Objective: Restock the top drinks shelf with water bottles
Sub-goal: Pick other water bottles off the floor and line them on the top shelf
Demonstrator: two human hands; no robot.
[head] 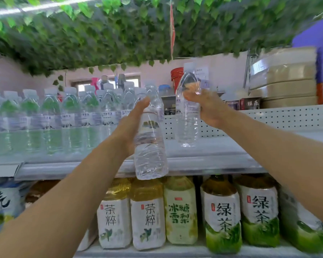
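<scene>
Presently, both hands are raised before the top shelf (pixel 203 155), each gripping one clear water bottle. The left hand (pixel 132 123) is wrapped around the side of the left bottle (pixel 150 138), thumb extended up along its shoulder; this bottle is upright, slightly tilted, and its base hangs in front of the shelf's front edge, overlapping the tea bottles below. The right hand (pixel 207 107) curls its fingers around the upper body of the right bottle (pixel 187 108), near the shoulder; this bottle is upright with its base low over the bare shelf surface, though contact with the shelf cannot be confirmed. The two bottles stand near each other without touching. To the left, stocked water bottles (pixel 50 116) with white caps fill the shelf in close rows, several deep. The shelf portion to the right of those rows is bare, backed by a white perforated panel (pixel 278 118). Behind that panel sit stacked beige packages (pixel 283 81) and a red bucket (pixel 176 75). On the lower shelf, large tea bottles (pixel 181 211) with printed labels stand side by side. Green artificial leaves (pixel 119 34) cover the ceiling.
</scene>
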